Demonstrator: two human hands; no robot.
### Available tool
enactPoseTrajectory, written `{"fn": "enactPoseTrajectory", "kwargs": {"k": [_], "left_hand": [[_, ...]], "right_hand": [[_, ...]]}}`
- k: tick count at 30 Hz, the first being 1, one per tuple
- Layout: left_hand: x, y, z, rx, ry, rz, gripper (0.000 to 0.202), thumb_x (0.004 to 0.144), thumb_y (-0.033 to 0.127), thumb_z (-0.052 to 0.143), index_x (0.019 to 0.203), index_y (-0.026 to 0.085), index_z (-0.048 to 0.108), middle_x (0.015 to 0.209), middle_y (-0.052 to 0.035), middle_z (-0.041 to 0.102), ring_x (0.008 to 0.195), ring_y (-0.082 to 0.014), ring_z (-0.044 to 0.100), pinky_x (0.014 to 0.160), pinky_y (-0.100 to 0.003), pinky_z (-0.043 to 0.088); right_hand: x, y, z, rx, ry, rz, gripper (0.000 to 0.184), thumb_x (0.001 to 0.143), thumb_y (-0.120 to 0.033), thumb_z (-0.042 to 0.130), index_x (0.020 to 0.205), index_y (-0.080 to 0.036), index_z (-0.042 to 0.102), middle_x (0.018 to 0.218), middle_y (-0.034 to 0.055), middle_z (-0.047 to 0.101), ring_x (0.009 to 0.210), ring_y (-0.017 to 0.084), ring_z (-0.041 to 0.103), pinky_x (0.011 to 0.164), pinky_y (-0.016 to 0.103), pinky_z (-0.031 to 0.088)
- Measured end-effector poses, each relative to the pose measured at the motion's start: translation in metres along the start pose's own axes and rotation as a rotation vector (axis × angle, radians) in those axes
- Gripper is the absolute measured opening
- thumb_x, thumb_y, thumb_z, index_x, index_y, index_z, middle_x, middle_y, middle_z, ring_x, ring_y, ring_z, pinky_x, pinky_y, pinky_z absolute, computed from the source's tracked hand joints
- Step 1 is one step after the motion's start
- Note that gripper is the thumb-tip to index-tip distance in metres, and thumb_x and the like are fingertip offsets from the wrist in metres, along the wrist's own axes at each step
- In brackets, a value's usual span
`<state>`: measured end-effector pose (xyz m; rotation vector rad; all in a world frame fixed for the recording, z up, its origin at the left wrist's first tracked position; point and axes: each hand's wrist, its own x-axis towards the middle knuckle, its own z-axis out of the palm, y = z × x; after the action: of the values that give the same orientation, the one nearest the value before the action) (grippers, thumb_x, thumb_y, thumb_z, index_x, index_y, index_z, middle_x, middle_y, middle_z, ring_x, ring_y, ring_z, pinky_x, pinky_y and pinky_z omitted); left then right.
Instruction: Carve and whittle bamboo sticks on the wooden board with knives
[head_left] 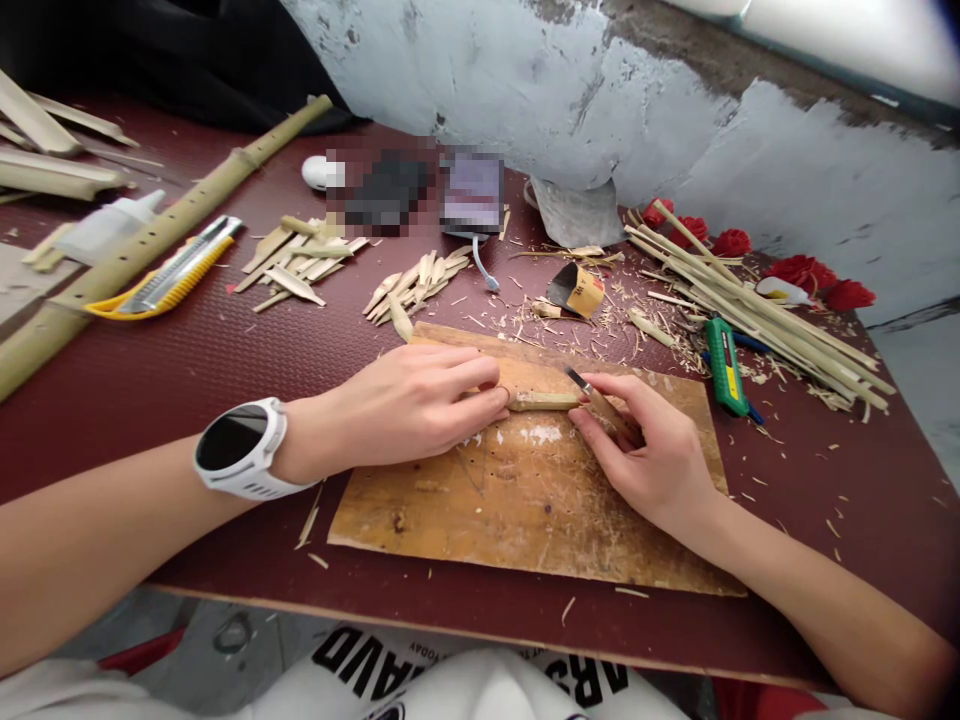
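Note:
A worn wooden board (450, 510) lies in front of me on the dark red table. On it rests a short piece of bamboo (545, 401), pale and slim. My left hand (420, 400), with a white watch at the wrist, presses its closed fingers on the left end of this piece. My right hand (649, 435) is wrapped round the handle of a small knife (579, 380). The blade points up and left, just above the bamboo's right end. Whether the edge touches the bamboo, I cannot tell.
Bamboo slips (421, 284) lie in piles behind the board. A long bamboo tube with holes (191, 215) and a yellow utility knife (176, 270) are at left. At right are a green utility knife (724, 366), long bamboo strips (780, 310) and red flowers (799, 275). Shavings litter the table.

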<state>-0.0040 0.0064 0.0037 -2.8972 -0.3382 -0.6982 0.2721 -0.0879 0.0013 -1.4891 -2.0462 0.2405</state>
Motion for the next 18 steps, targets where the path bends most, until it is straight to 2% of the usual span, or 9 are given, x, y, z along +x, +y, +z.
{"fn": "enactPoseTrajectory", "kwargs": {"k": [7, 11, 13, 16, 18], "left_hand": [[0.0000, 0.0000, 0.0003, -0.001, 0.003, 0.006, 0.017, 0.106, 0.023, 0.057, 0.099, 0.014, 0.069, 0.088, -0.0053, 0.067, 0.074, -0.0170, 0.060, 0.064, -0.029, 0.047], [-0.0009, -0.0007, -0.0006, -0.019, 0.004, 0.026, 0.019, 0.108, 0.021, 0.051, 0.104, 0.015, 0.068, 0.090, -0.0063, 0.067, 0.077, -0.0169, 0.060, 0.064, -0.028, 0.046], [-0.0015, -0.0011, -0.0018, -0.021, 0.000, 0.048, 0.021, 0.109, 0.019, 0.047, 0.113, 0.015, 0.068, 0.092, -0.0068, 0.067, 0.077, -0.0169, 0.059, 0.064, -0.027, 0.045], [-0.0019, -0.0008, -0.0038, -0.013, -0.019, 0.071, 0.028, 0.110, 0.017, 0.045, 0.132, 0.017, 0.063, 0.093, -0.0062, 0.066, 0.076, -0.0177, 0.057, 0.064, -0.027, 0.045], [-0.0018, -0.0004, -0.0049, -0.012, -0.036, 0.074, 0.034, 0.110, 0.016, 0.044, 0.140, 0.019, 0.058, 0.093, -0.0057, 0.066, 0.075, -0.0179, 0.057, 0.064, -0.028, 0.045]], "right_hand": [[0.0007, -0.0008, 0.0001, 0.058, -0.008, 0.017, 0.014, 0.098, -0.024, 0.067, 0.111, -0.022, 0.062, 0.097, 0.0029, 0.070, 0.055, 0.008, 0.048, 0.050, 0.026, 0.040], [-0.0019, -0.0039, -0.0031, 0.239, -0.058, 0.091, 0.014, 0.096, -0.028, 0.070, 0.103, -0.022, 0.060, 0.109, 0.0036, 0.069, 0.047, 0.003, 0.039, 0.042, 0.025, 0.033], [-0.0032, -0.0049, -0.0044, 0.298, -0.074, 0.110, 0.017, 0.095, -0.029, 0.071, 0.104, -0.022, 0.059, 0.111, 0.0043, 0.069, 0.044, 0.001, 0.035, 0.039, 0.024, 0.029], [-0.0028, -0.0052, -0.0051, 0.277, -0.095, 0.119, 0.023, 0.095, -0.031, 0.070, 0.114, -0.022, 0.061, 0.089, -0.0001, 0.068, 0.043, 0.004, 0.034, 0.039, 0.024, 0.025], [-0.0010, -0.0050, -0.0052, 0.253, -0.106, 0.131, 0.023, 0.096, -0.032, 0.069, 0.116, -0.022, 0.062, 0.067, -0.0063, 0.057, 0.042, 0.006, 0.033, 0.040, 0.025, 0.024]]}}
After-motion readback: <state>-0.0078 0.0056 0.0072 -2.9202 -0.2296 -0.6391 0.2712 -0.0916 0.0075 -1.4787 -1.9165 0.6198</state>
